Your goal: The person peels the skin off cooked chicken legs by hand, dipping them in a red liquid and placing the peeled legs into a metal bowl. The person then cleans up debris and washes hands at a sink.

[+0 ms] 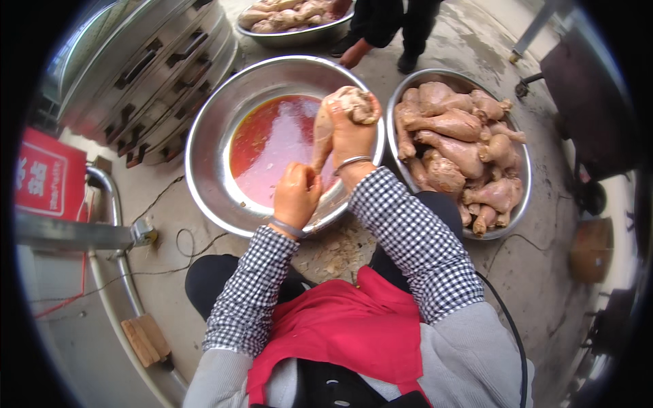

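A raw poultry leg (322, 131) is held between my two hands above the right part of a wide steel basin (211, 204). My right hand (353, 133) grips its thick, meaty end, and my left hand (297, 196) closes around the thin bone end below. Reddish liquid (265, 148) with small bits floating in it covers the basin's bottom. To the right, close to my right forearm, an oval steel tub (528, 178) holds a heap of poultry legs (451, 148).
Another person's hand (355, 53) reaches towards the basin's far rim. Behind it stands a tub of poultry legs (285, 15). Stacked metal steamer trays (148, 66) rise at the left. Pale scraps (342, 252) and a thin cable (168, 272) lie on the floor.
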`<state>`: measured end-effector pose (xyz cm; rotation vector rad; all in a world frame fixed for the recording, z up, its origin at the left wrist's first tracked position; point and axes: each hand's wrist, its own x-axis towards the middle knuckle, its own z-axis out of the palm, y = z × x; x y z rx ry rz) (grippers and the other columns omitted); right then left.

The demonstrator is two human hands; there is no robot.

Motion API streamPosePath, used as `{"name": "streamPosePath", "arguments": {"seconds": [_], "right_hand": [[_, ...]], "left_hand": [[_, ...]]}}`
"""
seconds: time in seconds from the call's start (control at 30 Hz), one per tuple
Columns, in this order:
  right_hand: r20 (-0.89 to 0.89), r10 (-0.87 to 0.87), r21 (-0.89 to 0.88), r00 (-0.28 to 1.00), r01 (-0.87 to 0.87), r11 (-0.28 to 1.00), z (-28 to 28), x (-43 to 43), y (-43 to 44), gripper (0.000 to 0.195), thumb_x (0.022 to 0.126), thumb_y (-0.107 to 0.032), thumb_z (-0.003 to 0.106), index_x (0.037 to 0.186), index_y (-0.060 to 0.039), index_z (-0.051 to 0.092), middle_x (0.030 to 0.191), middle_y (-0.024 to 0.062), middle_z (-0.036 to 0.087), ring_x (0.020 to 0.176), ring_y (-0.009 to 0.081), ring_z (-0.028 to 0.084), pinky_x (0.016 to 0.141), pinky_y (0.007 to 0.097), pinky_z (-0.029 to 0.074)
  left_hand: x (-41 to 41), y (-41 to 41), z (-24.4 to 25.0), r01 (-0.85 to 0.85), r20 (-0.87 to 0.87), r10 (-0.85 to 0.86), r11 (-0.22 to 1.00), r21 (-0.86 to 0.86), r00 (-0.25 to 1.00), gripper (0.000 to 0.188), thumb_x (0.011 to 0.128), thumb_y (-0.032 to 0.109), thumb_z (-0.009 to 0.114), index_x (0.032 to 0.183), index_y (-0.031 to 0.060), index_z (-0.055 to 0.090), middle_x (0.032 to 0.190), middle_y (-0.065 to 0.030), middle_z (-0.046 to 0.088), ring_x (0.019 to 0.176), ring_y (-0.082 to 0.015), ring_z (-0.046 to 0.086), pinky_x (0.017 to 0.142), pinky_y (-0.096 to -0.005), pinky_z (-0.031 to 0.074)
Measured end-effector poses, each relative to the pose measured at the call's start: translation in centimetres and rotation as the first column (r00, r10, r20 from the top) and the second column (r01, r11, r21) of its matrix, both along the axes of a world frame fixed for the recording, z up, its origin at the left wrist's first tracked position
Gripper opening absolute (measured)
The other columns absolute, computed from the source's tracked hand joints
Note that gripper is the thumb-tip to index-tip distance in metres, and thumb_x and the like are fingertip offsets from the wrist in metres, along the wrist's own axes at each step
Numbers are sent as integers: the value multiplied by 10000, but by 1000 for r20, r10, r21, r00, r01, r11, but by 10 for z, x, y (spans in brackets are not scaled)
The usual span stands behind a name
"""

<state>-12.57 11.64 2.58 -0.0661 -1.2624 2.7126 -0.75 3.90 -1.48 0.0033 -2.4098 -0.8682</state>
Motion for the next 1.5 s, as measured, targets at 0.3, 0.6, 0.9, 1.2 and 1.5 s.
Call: {"name": "streamPosePath", "arguments": {"seconds": [0.3, 0.6, 0.9, 1.2, 1.5], "right_hand": [[-103, -40, 40, 994, 44, 998, -17, -12, -10, 711, 796, 34, 696, 1376, -97, 309, 1237, 65, 504, 1142, 160, 512, 999, 302, 440], [-127, -150, 176, 980, 171, 969, -34, -16, -5, 694, 752, 5, 733, 1335, -73, 365, 1207, 100, 506, 1122, 191, 522, 997, 336, 439], [-25, -195, 169, 980, 197, 966, -21, -24, 12, 665, 799, -78, 743, 1351, -62, 372, 1251, 103, 505, 1162, 210, 498, 1036, 353, 405], [68, -39, -26, 997, 41, 999, -3, -21, 23, 782, 752, -64, 790, 1372, -110, 315, 1271, 97, 472, 1185, 224, 493, 1047, 359, 414], [67, -54, -15, 996, 55, 998, -1, -17, 13, 822, 719, -55, 815, 1365, -106, 309, 1244, 100, 471, 1137, 208, 502, 1002, 333, 433]], "left_hand": [[-5, 10, -1, 18, 65, 0, 960, -280, 998, 31, 839, 18, 599, 843, -1, 575, 831, -163, 568, 724, -361, 581, 633, -433, 473], [-23, 16, -8, 37, 62, -13, 918, -396, 998, 59, 778, 27, 605, 820, 8, 570, 760, -172, 574, 640, -364, 573, 593, -452, 479], [-45, -87, -38, -215, 243, 107, 854, 474, 964, 163, 878, 95, 572, 743, 6, 590, 581, -58, 582, 503, -149, 609, 468, -279, 487], [-14, -32, 19, 139, -89, -119, 950, 280, 989, 59, 831, 11, 662, 876, -5, 628, 795, -81, 625, 657, -135, 618, 585, -263, 513], [-15, -6, 15, 132, -78, -140, 987, -95, 987, 209, 715, 24, 758, 810, 41, 572, 792, -83, 547, 671, -241, 573, 606, -348, 483]]}}
